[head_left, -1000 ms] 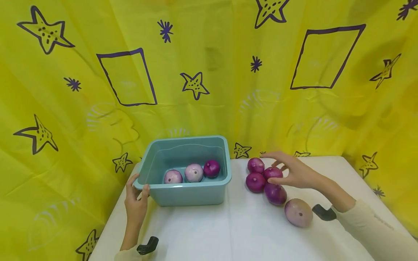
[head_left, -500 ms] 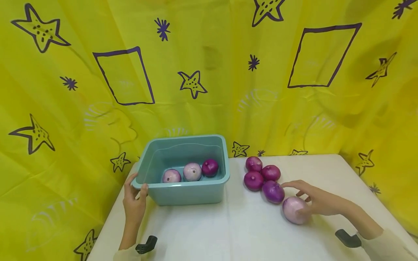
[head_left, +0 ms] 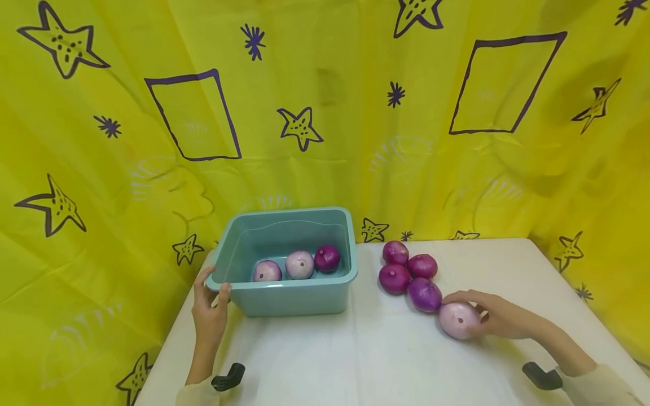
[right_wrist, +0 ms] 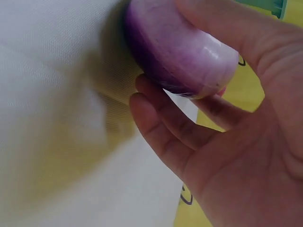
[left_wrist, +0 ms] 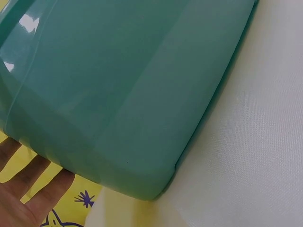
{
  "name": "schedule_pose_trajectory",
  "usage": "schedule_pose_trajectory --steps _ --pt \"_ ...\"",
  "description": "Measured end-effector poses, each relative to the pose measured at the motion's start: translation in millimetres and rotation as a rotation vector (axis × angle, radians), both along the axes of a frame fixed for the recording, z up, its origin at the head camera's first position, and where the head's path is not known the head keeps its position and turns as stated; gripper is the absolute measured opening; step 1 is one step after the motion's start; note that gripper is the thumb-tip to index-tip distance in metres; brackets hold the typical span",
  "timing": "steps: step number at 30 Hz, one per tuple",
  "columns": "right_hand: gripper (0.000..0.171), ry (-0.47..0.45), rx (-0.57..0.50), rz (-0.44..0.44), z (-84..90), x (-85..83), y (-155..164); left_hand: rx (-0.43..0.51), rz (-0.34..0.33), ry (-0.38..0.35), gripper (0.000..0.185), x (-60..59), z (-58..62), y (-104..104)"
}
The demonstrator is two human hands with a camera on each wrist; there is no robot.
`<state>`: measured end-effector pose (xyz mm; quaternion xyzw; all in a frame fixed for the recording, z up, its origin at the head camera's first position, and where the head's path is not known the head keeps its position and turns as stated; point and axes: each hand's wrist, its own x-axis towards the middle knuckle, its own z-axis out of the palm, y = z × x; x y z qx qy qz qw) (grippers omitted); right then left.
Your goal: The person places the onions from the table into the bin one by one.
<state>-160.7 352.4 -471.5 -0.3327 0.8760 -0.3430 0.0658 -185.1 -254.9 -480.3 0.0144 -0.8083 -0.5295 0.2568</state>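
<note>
My left hand (head_left: pixel 210 317) grips the near left corner of a teal plastic bin (head_left: pixel 294 299), thumb at the front rim and fingers at the side. In the left wrist view its fingers (left_wrist: pixel 49 189) lie against the bin's wall. Three onions sit in the bin: two pale ones (head_left: pixel 299 265) and a dark purple one (head_left: pixel 327 257). At the right, my right hand (head_left: pixel 503 317) holds a pale purple onion (head_left: pixel 459 320) between thumb and fingers. That onion (right_wrist: pixel 175 47) shows a darker purple side in the right wrist view. It appears to rest on the table.
Several dark red-purple onions (head_left: pixel 394 278) lie clustered right of the bin; the nearest, a purple onion (head_left: pixel 424 295), is close beside the held one. A white cloth (head_left: pixel 396 361) covers the table. Behind it hangs a yellow curtain (head_left: pixel 340 175) with drawn stars.
My right hand has moved from over the dark onions toward me and to the right, and has taken hold of the pale onion. The left hand stays on the bin.
</note>
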Motion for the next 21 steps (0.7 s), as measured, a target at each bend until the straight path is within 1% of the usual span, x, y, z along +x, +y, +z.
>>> schedule_pose_trajectory --steps 3,6,11,17,21 --pt "0.056 -0.008 -0.009 -0.074 -0.9 -3.1 -1.1 0.005 0.0 0.0 0.055 -1.1 -0.4 0.3" --pt "0.057 -0.009 -0.002 -0.115 -0.5 -5.5 -2.2 0.007 -0.001 0.003 0.055 -1.7 0.1 0.6" --pt "0.056 0.007 0.005 -0.135 1.1 -7.5 -5.0 0.011 -0.002 0.008 0.054 -1.6 1.2 -0.5" --pt "0.06 -0.028 0.001 -0.175 -0.2 -4.7 -5.9 0.012 -0.013 0.002 0.055 -0.4 2.2 -1.3" --pt "0.06 -0.033 -0.005 -0.176 -3.6 -3.3 -6.4 0.015 -0.013 0.021 0.053 -0.6 0.2 -0.5"
